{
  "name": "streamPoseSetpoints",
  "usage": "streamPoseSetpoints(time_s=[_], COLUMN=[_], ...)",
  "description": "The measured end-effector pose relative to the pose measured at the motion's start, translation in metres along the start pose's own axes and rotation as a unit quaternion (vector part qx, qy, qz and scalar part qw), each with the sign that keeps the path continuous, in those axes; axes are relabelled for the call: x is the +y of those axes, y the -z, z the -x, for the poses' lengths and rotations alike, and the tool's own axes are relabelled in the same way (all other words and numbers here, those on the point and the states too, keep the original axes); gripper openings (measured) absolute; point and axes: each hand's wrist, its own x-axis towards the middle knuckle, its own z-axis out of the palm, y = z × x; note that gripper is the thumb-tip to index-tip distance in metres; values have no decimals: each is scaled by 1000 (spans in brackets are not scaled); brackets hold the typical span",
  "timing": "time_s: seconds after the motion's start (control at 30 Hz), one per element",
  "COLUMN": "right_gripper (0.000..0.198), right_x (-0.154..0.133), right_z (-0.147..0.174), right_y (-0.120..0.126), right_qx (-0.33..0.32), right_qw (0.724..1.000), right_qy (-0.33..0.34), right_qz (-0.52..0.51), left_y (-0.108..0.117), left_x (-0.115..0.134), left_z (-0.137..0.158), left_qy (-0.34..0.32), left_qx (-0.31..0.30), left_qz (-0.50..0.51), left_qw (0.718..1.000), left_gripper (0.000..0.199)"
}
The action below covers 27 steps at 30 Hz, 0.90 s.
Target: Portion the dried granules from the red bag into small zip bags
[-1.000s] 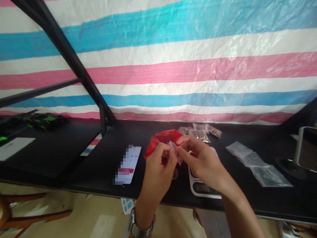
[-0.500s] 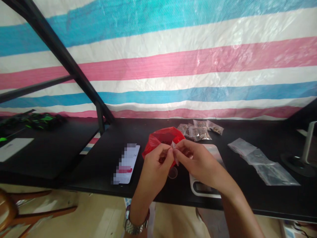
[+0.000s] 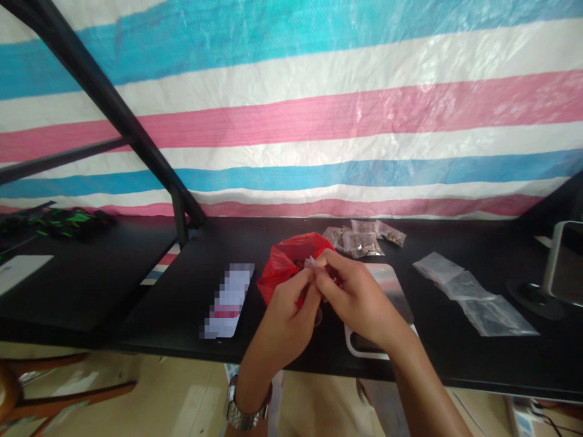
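Between the fingertips of my left hand (image 3: pixel 291 309) and my right hand (image 3: pixel 350 291) is a small clear plastic bag (image 3: pixel 310 263), pinched by both. Most of it is hidden by my fingers. Right behind and below my hands sits an open red plastic bag (image 3: pixel 277 262) with small dark pieces inside. A white digital scale (image 3: pixel 392 282) lies partly under my right hand and forearm. Beside my left hand, the edge of a small clear round item (image 3: pixel 318 317) shows on the table. Several filled clear bags (image 3: pixel 362 243) lie in a pile beyond my right hand.
Flat clear bags (image 3: pixel 473 290) overlap on the right of the black table (image 3: pixel 182 303). A phone (image 3: pixel 232 297) lies on the left. A stand with a round base (image 3: pixel 537 297) is at far right. A black frame bar (image 3: pixel 136 133) slants at left before a striped sheet (image 3: pixel 319 127).
My hands stay together at the small clear bag, and the fingers have shifted and closed in on its top. The whole view has slid slightly.
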Motion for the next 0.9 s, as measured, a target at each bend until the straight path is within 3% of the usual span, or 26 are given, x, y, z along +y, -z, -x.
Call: streamPoseSetpoints(time_s=[0.13, 0.27, 0.37, 0.43, 0.57, 0.7, 0.83, 0.9], right_gripper=[22, 22, 21, 20, 28, 40, 56, 54], right_x=[4, 3, -1, -3, 3, 22, 30, 29], right_z=[-2, -2, -1, 1, 4, 2, -4, -8], right_y=[-1, -2, -8, -12, -11, -6, -14, -19], right_qx=[35, 48, 34, 11, 17, 43, -4, 13], right_qw=[996, 987, 978, 981, 998, 992, 946, 922], right_qy=[10, 0, -17, -19, -25, -72, -175, -188], right_qz=[83, 150, 204, 194, 50, -92, -275, -337], left_y=[-9, -10, -2, 5, 16, 17, 15, 15], left_x=[0, -5, -7, -8, -7, -8, -9, -11], left_z=[-2, 0, 1, 0, -2, -2, -2, -2], left_qy=[-46, -71, -71, -62, -61, -63, -32, -31], left_qx=[76, 158, 224, 236, 246, 220, 163, 168], left_qz=[-92, -191, -226, -226, -168, -72, -30, -61], left_qw=[992, 966, 945, 943, 953, 971, 986, 983], left_gripper=[28, 30, 29, 30, 27, 27, 31, 33])
